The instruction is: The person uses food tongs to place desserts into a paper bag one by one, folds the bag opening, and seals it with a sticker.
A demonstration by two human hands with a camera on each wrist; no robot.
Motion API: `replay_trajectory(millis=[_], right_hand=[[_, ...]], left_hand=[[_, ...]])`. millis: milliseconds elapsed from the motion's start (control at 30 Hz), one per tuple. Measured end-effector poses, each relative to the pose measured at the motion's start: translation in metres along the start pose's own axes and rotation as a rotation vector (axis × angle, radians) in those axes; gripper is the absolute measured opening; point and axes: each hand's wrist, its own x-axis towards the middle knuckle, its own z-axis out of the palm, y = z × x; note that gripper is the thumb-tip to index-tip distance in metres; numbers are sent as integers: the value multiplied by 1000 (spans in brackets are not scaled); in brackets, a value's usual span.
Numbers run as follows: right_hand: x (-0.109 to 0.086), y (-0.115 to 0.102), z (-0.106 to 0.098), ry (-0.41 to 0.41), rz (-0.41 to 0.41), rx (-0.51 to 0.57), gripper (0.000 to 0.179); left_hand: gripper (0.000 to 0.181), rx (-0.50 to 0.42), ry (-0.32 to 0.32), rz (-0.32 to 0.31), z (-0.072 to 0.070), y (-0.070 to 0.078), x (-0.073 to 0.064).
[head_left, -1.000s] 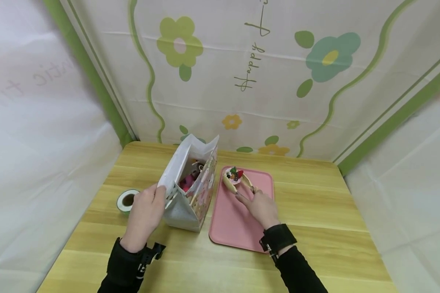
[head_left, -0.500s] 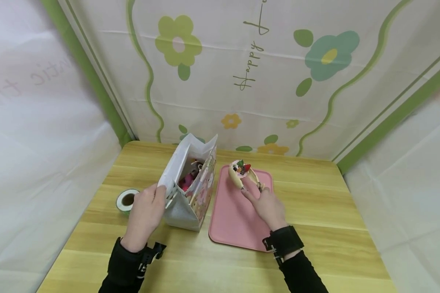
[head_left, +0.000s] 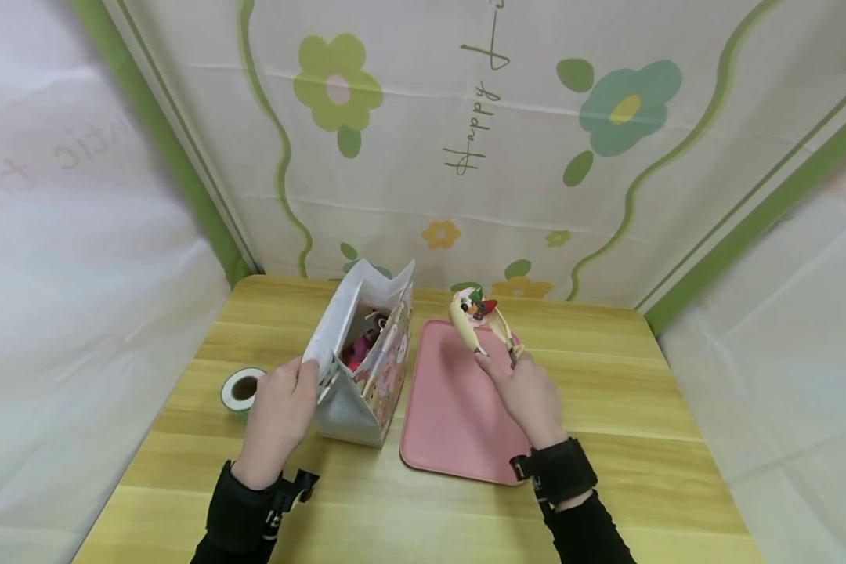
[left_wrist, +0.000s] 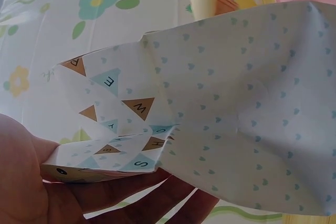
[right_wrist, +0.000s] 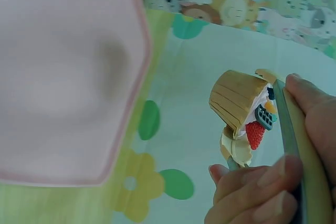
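Observation:
My left hand pinches the near left rim of a patterned paper gift bag, with thumb and fingers on either side of the folded edge in the left wrist view. The bag stands upright with its mouth open. Inside lie a pink item and something dark, partly hidden. My right hand holds a pair of tongs with pale yellow tips. Between those tips is a small fruit tart, with a fluted tan case and a strawberry on top. It hangs over the far edge of the pink tray.
A roll of tape sits on the wooden table, left of the bag. Behind the table rises a white curtain printed with flowers, and more white cloth closes both sides.
My right hand has lifted the tart with the tongs off the tray and carried it back and slightly right. My left hand has kept its grip on the bag.

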Motion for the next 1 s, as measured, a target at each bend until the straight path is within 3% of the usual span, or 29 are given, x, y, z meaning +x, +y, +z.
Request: replay_trajectory(millis=[500, 700, 1000], right_hand=[[-21, -32, -35, 108, -67, 61, 84], [-29, -46, -48, 129, -110, 80, 82], [-48, -83, -63, 130, -211, 68, 79]], left_hand=[[41, -9, -5, 12, 2, -2, 1], [41, -26, -17, -19, 5, -2, -3], [40, 8, -8, 13, 2, -3, -1]])
